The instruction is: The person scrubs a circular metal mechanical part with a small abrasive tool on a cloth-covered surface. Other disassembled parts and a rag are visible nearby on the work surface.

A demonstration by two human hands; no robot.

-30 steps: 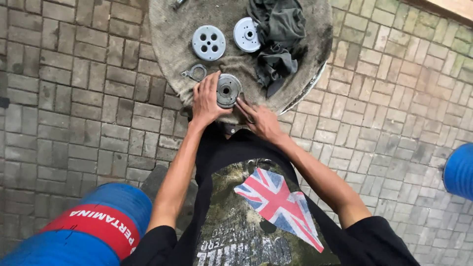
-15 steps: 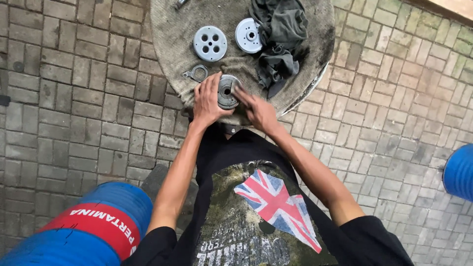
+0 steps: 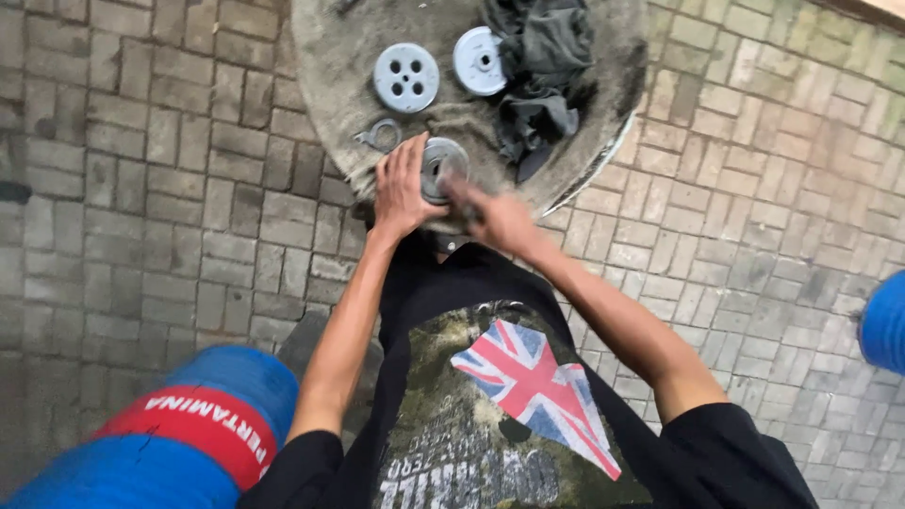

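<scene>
A round grey metal part (image 3: 439, 162) lies near the front edge of a round, dusty work surface (image 3: 330, 57). My left hand (image 3: 400, 190) rests flat beside it on its left, fingers spread, touching its rim. My right hand (image 3: 495, 217) comes in from the right, blurred, with its fingers on the part's right side; I cannot tell if it holds a tool. Behind them lie a grey disc with several holes (image 3: 406, 77) and a paler disc (image 3: 480, 60).
A dark crumpled rag (image 3: 542, 75) lies on the right of the surface. A small metal ring-shaped piece (image 3: 381, 135) sits left of my left hand. Blue drums stand at the lower left (image 3: 179, 434) and right edge (image 3: 886, 320). Paving bricks (image 3: 141, 188) surround everything.
My right hand has moved up from the surface's front edge onto the round metal part and is now blurred with motion. My left hand has stayed beside the part.
</scene>
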